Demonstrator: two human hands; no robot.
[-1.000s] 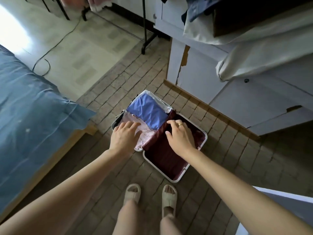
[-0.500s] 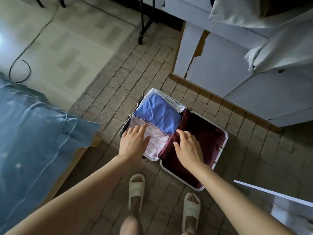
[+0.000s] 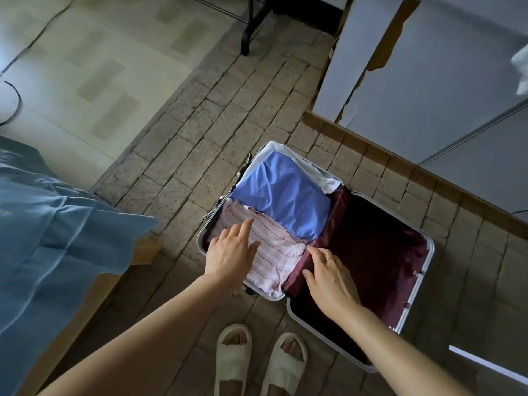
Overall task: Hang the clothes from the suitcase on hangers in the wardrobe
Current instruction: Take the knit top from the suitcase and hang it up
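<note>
I see a floor of brick-pattern tiles giving way to pale linoleum at the upper left, where a black cable curls. A bed with a blue cover fills the left edge. The pale wardrobe, its facing chipped near the bottom, stands at the upper right on a wooden plinth, and a black stand leg rests at the top.

The suitcase lies open on the tiles just in front of the wardrobe. Its left half holds a folded blue garment over a white one, and nearer me a pink patterned garment. The right half shows dark red lining. My feet in cream slippers stand just below it.

Against the frame half a second back, the view has tipped further down: the hanging clothes at the top right have nearly left the picture, and the suitcase sits lower and more to the right. My left hand has slid further onto the pink garment.

My left hand rests flat on the pink garment, fingers straight and slightly spread, gripping nothing. My right hand, a ring on one finger, lies with its fingers extended, their tips touching the edge where the pink cloth meets the red divider; nothing is pinched that I can make out.
</note>
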